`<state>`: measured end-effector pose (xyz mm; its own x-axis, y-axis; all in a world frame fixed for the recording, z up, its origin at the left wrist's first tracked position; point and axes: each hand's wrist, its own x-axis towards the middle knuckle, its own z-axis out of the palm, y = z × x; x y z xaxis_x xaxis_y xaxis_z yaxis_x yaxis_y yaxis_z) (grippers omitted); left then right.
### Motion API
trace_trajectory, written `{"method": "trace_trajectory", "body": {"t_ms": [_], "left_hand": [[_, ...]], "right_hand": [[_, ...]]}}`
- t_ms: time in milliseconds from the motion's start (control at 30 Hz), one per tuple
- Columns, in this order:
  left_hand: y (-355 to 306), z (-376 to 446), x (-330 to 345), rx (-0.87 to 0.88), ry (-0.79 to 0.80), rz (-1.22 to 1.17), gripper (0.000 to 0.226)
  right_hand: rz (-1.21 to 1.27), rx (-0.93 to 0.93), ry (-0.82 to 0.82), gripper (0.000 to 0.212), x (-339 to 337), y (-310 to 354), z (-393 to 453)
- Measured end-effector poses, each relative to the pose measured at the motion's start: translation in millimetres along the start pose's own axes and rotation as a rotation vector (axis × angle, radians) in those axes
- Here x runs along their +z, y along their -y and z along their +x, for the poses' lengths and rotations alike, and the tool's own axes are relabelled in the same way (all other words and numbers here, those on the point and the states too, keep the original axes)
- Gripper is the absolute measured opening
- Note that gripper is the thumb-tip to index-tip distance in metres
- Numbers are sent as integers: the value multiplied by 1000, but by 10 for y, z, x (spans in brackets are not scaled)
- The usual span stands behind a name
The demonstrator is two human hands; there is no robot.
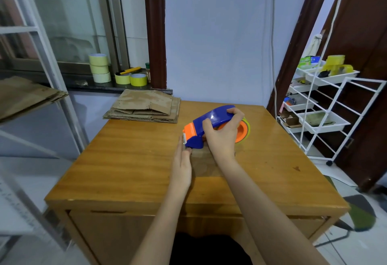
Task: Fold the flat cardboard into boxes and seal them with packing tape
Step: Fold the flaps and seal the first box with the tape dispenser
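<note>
2 hands, 1 tape dispenser, 5 sill tape rolls, 1 cardboard stack

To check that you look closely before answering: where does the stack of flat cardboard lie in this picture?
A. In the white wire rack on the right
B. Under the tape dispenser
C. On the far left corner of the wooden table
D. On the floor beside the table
C: the flat cardboard lies on the far left corner of the wooden table, apart from the tape dispenser that the right hand grips.

Home packing corner: wooden table, windowsill tape rolls, flattened cardboard.
</note>
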<state>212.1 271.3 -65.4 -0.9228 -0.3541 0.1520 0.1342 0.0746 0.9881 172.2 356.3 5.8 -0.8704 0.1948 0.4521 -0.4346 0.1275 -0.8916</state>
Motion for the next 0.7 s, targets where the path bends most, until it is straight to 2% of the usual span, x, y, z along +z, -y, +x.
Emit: {"method": "trace_trajectory", "body": {"t_ms": [100,233,367,400,467,533,700], "left_hand": [[-15,4,-5,-47,45,-28,61],[-37,-6,4,-120,94,-61,59],[9,4,-3,-205,93,-19,94],[5,-13,-7,-180,85,29,93],[-5,-32,-18,-28,29,178,68],[-6,-15,-12,125,-20,203,50],[-90,-15,33,25,2,-57,46]], "right_hand": [[-1,1,-5,55,-10,9,0],[-13,-1,1,54,-43,1,17],[-16,-1,8,54,-59,-12,25],[-17,-6,8,53,-61,-19,32],[-23,-12,11,53,-63,-29,38],[-20,-11,14,52,-62,-38,43],[-29,-35,8,53,-63,-54,44]]}}
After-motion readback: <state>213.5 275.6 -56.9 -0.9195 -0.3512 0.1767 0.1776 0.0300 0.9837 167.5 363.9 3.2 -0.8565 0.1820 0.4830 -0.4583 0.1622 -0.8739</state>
